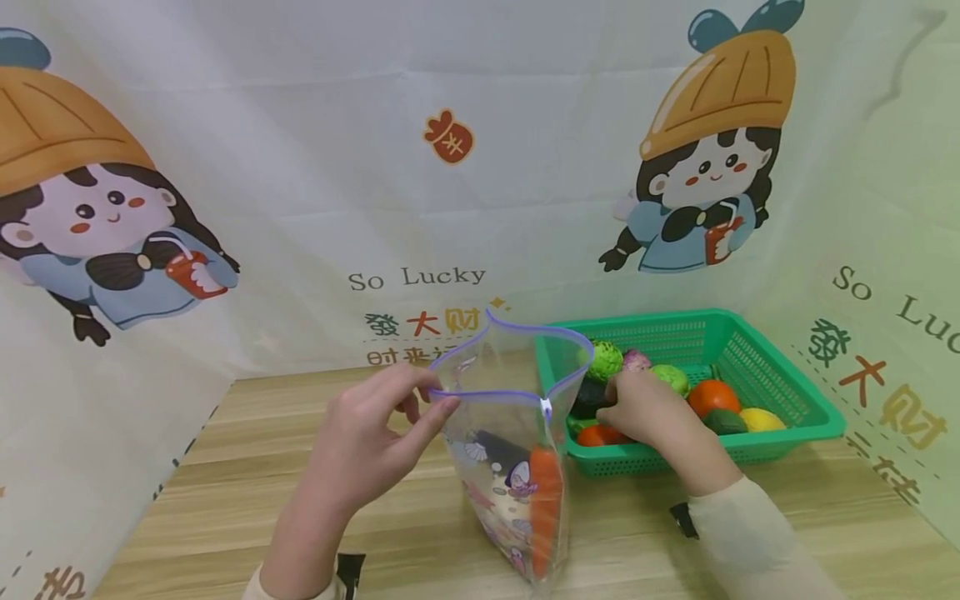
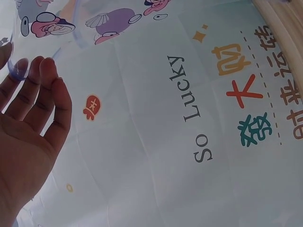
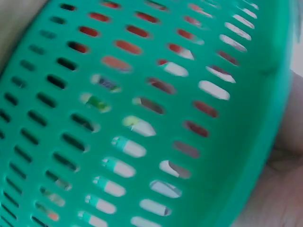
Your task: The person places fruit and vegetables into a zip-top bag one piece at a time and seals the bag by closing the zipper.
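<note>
My left hand (image 1: 375, 433) pinches the purple-edged rim of a clear zip bag (image 1: 480, 492) between thumb and fingers. In the left wrist view, the left hand's (image 2: 35, 113) curved fingers meet the bag's edge. The bag stands upright with its mouth spread and a white slider (image 1: 546, 407) on the rim. Inside are an orange carrot (image 1: 545, 508) and a dark shape behind the printed pattern. My right hand (image 1: 648, 408) reaches over the near wall of a green basket (image 1: 813, 417), beside a dark rounded item (image 1: 589, 398). Its fingertips are largely hidden, so I cannot tell whether they grip it.
More toy produce lies in the basket: green bumpy pieces (image 1: 604, 361), a tomato-like orange-red one (image 1: 712, 398), a yellow one (image 1: 761, 419) and a red one (image 1: 600, 435). A printed cloth (image 1: 315, 167) hangs behind the wooden table (image 1: 225, 500). Perforated basket wall (image 3: 227, 156) fills the right wrist view.
</note>
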`<state>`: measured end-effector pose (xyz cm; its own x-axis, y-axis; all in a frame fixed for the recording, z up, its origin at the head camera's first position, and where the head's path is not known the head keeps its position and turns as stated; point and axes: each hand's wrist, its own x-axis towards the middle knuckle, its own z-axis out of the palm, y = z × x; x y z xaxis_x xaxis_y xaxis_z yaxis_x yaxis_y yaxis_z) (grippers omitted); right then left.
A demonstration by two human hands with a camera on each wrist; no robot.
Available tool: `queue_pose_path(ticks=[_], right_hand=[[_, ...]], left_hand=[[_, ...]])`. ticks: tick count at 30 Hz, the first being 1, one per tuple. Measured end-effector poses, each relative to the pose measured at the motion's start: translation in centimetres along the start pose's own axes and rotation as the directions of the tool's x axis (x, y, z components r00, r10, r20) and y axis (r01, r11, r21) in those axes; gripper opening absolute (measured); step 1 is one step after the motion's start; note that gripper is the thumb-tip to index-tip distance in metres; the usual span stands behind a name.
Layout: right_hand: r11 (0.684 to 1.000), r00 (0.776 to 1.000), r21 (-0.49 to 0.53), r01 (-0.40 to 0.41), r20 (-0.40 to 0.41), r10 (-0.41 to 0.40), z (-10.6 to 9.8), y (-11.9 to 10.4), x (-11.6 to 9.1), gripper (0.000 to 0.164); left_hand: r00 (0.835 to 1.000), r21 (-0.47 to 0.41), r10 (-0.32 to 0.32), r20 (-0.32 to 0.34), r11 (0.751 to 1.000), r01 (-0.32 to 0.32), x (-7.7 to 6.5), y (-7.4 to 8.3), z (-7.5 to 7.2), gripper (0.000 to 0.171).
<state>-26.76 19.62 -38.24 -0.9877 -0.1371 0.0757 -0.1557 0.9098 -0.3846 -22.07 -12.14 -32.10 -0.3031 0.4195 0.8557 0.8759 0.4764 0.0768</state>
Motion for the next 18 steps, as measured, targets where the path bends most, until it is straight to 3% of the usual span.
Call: queue_pose_path(ticks=[9, 13, 18], right_hand=[[0.998, 0.991, 0.062, -0.003, 0.13, -0.005, 0.7, 0.4, -0.1, 0.046], [0.998, 0.992, 0.059, -0.014, 0.125, 0.006, 0.1, 1.1, -0.3, 0.045], [0.999, 0.995, -0.044, -0.029, 0.096, 0.033, -2.2, 1.7, 1.1, 0.038]], left_hand=[[1.0, -0.002, -0.008, 0.0, 1.0, 0.008, -0.1, 0.1, 0.2, 0.012], [1.0, -0.01, -0.008, 0.009, 1.0, 0.008, -0.2, 0.0, 0.5, 0.012], [1.0, -0.011, -0.018, 0.017, 1.0, 0.018, -0.2, -0.2, 0.6, 0.012]])
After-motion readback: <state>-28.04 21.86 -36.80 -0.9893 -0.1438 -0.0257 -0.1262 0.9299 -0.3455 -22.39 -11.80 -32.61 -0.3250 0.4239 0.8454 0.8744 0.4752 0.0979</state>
